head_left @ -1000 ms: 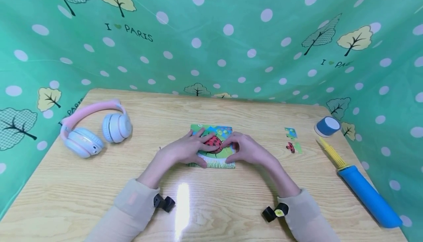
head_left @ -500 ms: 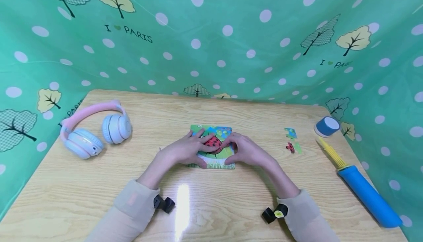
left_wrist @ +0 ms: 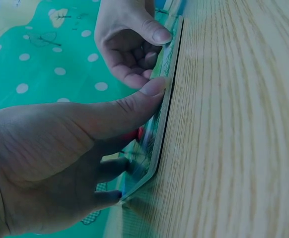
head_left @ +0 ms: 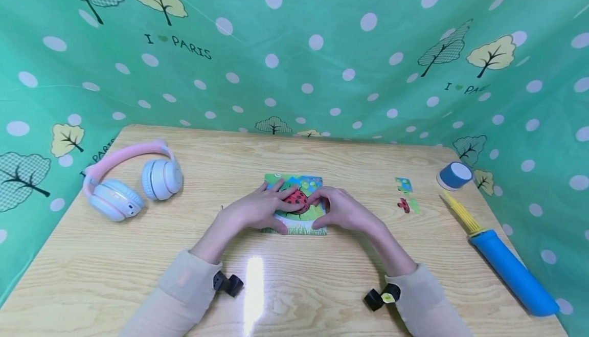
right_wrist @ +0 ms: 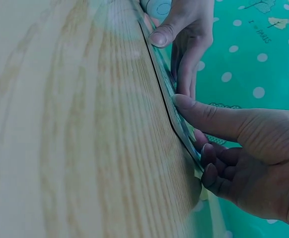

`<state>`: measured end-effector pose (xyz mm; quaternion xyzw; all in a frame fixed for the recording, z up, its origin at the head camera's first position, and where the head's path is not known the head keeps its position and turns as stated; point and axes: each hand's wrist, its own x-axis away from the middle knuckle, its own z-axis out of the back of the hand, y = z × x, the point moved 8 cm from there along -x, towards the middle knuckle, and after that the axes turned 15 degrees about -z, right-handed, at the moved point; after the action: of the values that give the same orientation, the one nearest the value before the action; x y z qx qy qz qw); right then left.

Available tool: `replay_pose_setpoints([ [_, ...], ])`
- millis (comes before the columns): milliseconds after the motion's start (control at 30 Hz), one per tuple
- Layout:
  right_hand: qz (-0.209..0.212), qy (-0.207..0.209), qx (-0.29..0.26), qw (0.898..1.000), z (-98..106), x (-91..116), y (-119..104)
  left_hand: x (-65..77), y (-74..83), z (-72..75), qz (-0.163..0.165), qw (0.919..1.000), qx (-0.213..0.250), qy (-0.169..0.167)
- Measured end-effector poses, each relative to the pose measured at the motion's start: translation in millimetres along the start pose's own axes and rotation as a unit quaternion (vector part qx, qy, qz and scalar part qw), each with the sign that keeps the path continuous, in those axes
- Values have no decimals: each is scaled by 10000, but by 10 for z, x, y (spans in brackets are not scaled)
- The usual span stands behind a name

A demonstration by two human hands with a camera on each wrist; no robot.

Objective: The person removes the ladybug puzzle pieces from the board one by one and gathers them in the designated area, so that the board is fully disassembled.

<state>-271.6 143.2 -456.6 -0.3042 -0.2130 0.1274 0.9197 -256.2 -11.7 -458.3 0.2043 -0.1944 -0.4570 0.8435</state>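
1. A ladybug jigsaw puzzle (head_left: 299, 218) lies flat on the wood-grain desk (head_left: 294, 286), under and between a person's two hands. Most of the picture that shows looks put together: the red spotted body, green ground and grassy near edge.

2. Loose puzzle pieces lie well to the right of the hands: a blue-and-green piece (head_left: 404, 184), a red piece (head_left: 403, 205) and a pale green piece (head_left: 414, 205). I judge the work well advanced, with these left to fit; any gaps beneath the fingers are hidden from me.

3. The left hand (head_left: 257, 209) lies low over the puzzle's left side, fingers spread and fairly straight, thumb on the near edge. It seems to steady the puzzle and grips nothing that I can see.

4. The right hand (head_left: 345, 208) arches over the right side, index finger bent to the picture, thumb on the near edge, other fingers curled. I cannot tell whether it pinches a piece or only presses.

5. Both forearms reach forward and angle inward, so the hands nearly meet.

6. Pink-and-pale-blue headphones (head_left: 163, 178) rest well left of the hands; a blue hand pump (head_left: 511, 270) with a yellow nozzle lies far right.
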Motion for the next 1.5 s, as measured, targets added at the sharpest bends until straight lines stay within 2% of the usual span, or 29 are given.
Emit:
replay_pose_setpoints([
  [467, 118, 66, 155, 9998, 7, 17, -9, 17, 48, 4, -113, 9996, -223, -93],
  [767, 97, 65, 84, 9999, 2, 2, -18, 56, 16, -2, -116, 9999, -73, 41],
  [1067, 12, 4, 39, 10000, -17, -40, -23, 226, 21, -20, -603, 9962, -467, 414],
  [1267, -39, 34, 65, 10000, 2, -31, -9, 281, 84, -55, -603, 9944, -806, 308],
  [1500, -22, 49, 104, 9999, -19, -17, 1, 278, 141, -81, -607, 9953, -692, 285],
])
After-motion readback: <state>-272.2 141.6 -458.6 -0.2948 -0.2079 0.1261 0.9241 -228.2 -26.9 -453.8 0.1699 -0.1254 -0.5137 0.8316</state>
